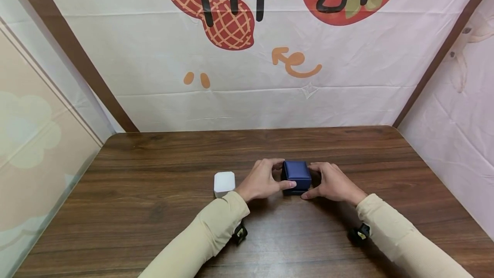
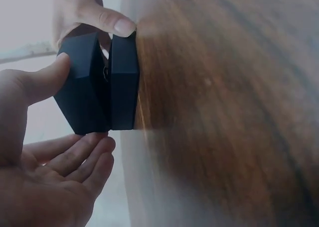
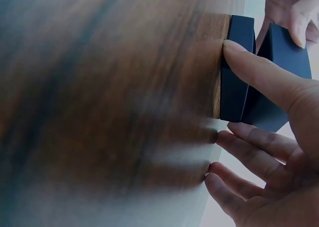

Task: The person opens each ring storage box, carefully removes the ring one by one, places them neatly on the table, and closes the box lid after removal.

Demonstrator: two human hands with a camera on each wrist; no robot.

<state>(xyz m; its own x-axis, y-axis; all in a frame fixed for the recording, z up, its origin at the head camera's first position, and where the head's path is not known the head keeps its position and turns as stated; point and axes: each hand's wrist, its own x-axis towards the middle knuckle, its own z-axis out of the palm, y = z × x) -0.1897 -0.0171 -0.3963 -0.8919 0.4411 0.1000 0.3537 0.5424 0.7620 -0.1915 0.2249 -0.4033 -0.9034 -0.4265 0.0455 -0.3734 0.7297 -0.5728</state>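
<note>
A dark blue jewelry box point(image 1: 296, 170) sits on the wooden table, its lid parted slightly from its base. My left hand point(image 1: 263, 180) pinches the lid point(image 2: 79, 82) from the left, thumb on one side and fingers on the opposite side. From the right, my right hand point(image 1: 335, 182) holds the base point(image 3: 237, 82), thumb on its near side and fingertips around the far side, some touching the table. In the left wrist view a narrow dark gap shows between lid and base, with a small shiny bit inside that I cannot identify.
A small white box point(image 1: 224, 182) with cut corners stands on the table just left of my left wrist. The brown wood-grain table point(image 1: 154, 209) ends at a printed white curtain point(image 1: 262, 106) behind, with more fabric at both sides.
</note>
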